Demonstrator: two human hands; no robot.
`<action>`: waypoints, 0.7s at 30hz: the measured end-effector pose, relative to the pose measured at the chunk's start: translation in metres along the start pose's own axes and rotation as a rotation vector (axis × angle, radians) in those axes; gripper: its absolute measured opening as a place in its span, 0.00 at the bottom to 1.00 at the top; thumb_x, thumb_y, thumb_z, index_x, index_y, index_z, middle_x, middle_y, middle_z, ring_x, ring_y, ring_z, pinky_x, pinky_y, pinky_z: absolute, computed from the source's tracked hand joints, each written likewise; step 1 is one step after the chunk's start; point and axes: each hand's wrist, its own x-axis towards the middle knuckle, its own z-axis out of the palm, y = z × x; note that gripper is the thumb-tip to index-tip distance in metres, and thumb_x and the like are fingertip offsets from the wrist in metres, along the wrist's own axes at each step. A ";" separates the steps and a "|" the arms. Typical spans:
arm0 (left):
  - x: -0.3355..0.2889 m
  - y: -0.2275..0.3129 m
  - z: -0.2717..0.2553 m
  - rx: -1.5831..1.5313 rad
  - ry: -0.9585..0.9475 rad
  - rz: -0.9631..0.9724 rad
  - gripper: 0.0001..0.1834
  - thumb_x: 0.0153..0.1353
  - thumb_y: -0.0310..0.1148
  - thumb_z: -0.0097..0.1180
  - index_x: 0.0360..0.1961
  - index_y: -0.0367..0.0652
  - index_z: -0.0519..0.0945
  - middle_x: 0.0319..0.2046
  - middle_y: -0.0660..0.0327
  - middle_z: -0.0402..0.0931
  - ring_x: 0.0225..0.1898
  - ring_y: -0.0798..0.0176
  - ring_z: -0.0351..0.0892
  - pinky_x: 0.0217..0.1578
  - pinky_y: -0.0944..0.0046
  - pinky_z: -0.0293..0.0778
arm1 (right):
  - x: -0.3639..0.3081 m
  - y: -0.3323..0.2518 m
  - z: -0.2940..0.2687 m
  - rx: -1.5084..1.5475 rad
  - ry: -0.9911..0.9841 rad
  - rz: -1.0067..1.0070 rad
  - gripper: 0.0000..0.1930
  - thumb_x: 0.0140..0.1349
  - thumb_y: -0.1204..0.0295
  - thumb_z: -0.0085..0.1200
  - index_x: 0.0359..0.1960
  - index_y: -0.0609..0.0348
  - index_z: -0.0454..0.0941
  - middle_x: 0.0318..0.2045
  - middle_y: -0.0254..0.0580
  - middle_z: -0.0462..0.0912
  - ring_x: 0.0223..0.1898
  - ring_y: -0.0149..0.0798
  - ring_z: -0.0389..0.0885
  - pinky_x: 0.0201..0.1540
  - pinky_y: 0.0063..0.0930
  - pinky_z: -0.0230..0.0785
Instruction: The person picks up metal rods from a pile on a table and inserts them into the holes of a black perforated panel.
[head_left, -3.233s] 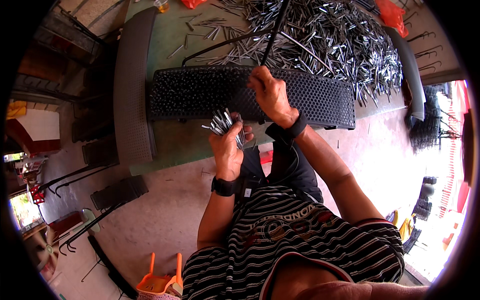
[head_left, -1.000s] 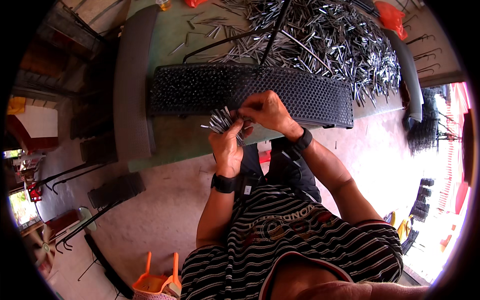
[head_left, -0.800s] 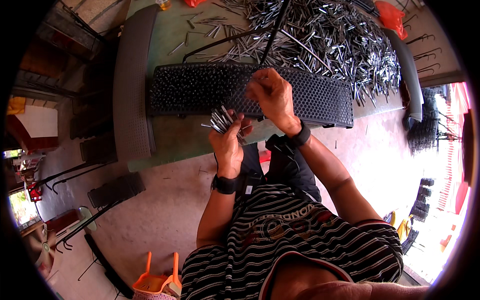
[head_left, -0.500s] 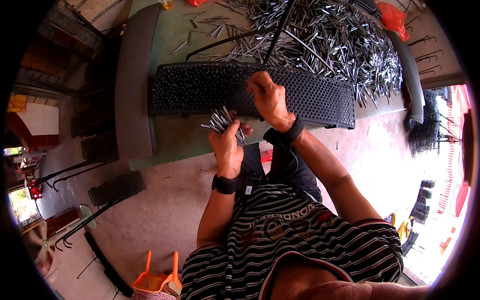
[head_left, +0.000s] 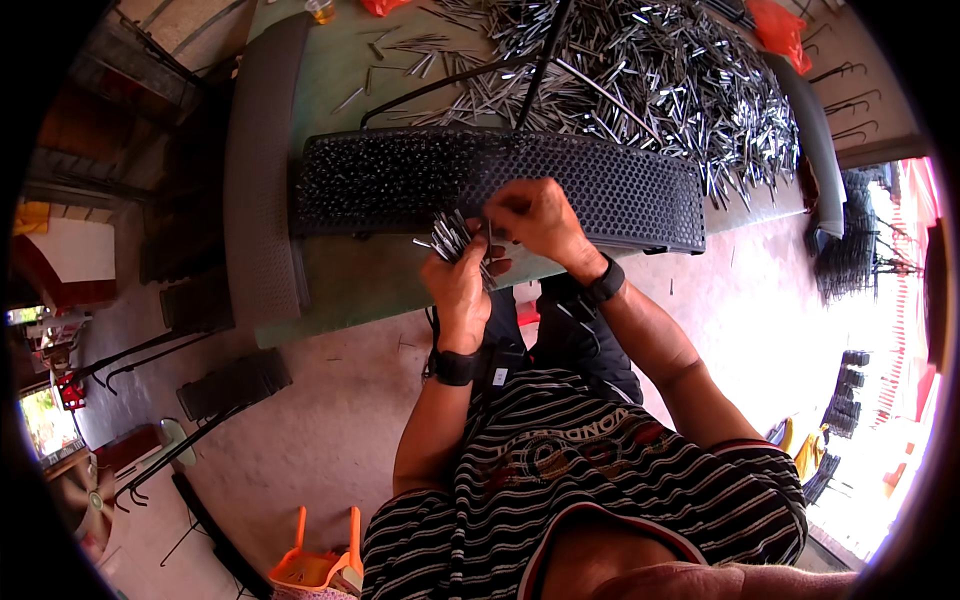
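My left hand (head_left: 460, 300) is closed around a bundle of short, thin metal rods (head_left: 446, 236), which fan out above the thumb. Just right of the bundle is my right hand (head_left: 548, 225), its fingers pinched together; blur hides what they hold. Both hands are at the near edge of a long black tray (head_left: 620, 190) full of round holes. Many rods (head_left: 370, 175) stand upright in the tray's left part, while the holes on its right side show bare.
A large heap of loose metal rods (head_left: 650, 80) covers the far side of the green table (head_left: 330, 310). A black metal bar frame (head_left: 545, 75) rises behind the tray. Grey perforated panels (head_left: 262, 190) lie at the left. An orange chair (head_left: 305, 570) stands at lower left.
My right hand has come back from over the tray's middle toward the bundle in my left hand. My left hand has barely moved. The view has shifted slightly.
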 end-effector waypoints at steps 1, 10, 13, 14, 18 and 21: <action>-0.001 -0.001 0.002 0.014 -0.007 0.013 0.13 0.55 0.19 0.51 0.43 0.35 0.71 0.30 0.56 0.75 0.22 0.64 0.76 0.20 0.65 0.76 | 0.001 0.000 -0.004 0.078 0.036 0.061 0.05 0.55 0.75 0.55 0.28 0.65 0.78 0.19 0.37 0.80 0.20 0.24 0.76 0.20 0.17 0.65; -0.002 -0.001 0.005 -0.007 0.027 0.004 0.13 0.56 0.20 0.50 0.44 0.35 0.70 0.30 0.57 0.74 0.22 0.64 0.75 0.22 0.64 0.76 | 0.026 0.004 -0.014 -0.068 0.516 -0.281 0.06 0.58 0.79 0.48 0.37 0.64 0.69 0.24 0.47 0.80 0.26 0.38 0.83 0.26 0.26 0.73; -0.002 0.000 0.004 0.007 0.053 -0.010 0.10 0.54 0.20 0.52 0.39 0.36 0.74 0.27 0.59 0.74 0.21 0.64 0.75 0.21 0.65 0.75 | 0.031 0.008 -0.010 -0.074 0.509 -0.279 0.06 0.58 0.80 0.48 0.37 0.63 0.69 0.24 0.48 0.80 0.28 0.40 0.83 0.26 0.27 0.73; -0.002 0.001 0.003 0.014 0.057 -0.010 0.08 0.54 0.20 0.52 0.37 0.36 0.75 0.25 0.60 0.74 0.22 0.64 0.75 0.20 0.65 0.75 | 0.032 0.011 -0.009 -0.070 0.499 -0.275 0.06 0.58 0.80 0.48 0.37 0.63 0.69 0.24 0.49 0.80 0.28 0.41 0.83 0.26 0.28 0.73; -0.001 0.002 0.002 0.029 0.049 -0.001 0.07 0.53 0.20 0.54 0.35 0.36 0.75 0.24 0.61 0.74 0.19 0.65 0.74 0.18 0.66 0.73 | 0.034 0.018 -0.008 -0.194 0.475 -0.333 0.05 0.57 0.79 0.49 0.35 0.63 0.71 0.24 0.51 0.79 0.26 0.45 0.82 0.26 0.31 0.71; -0.002 0.003 0.003 0.032 0.069 -0.005 0.08 0.52 0.19 0.54 0.35 0.35 0.75 0.23 0.61 0.74 0.18 0.66 0.73 0.16 0.66 0.72 | 0.038 0.024 -0.013 -0.443 0.397 -0.493 0.03 0.57 0.76 0.51 0.31 0.62 0.73 0.24 0.50 0.79 0.24 0.48 0.80 0.25 0.32 0.70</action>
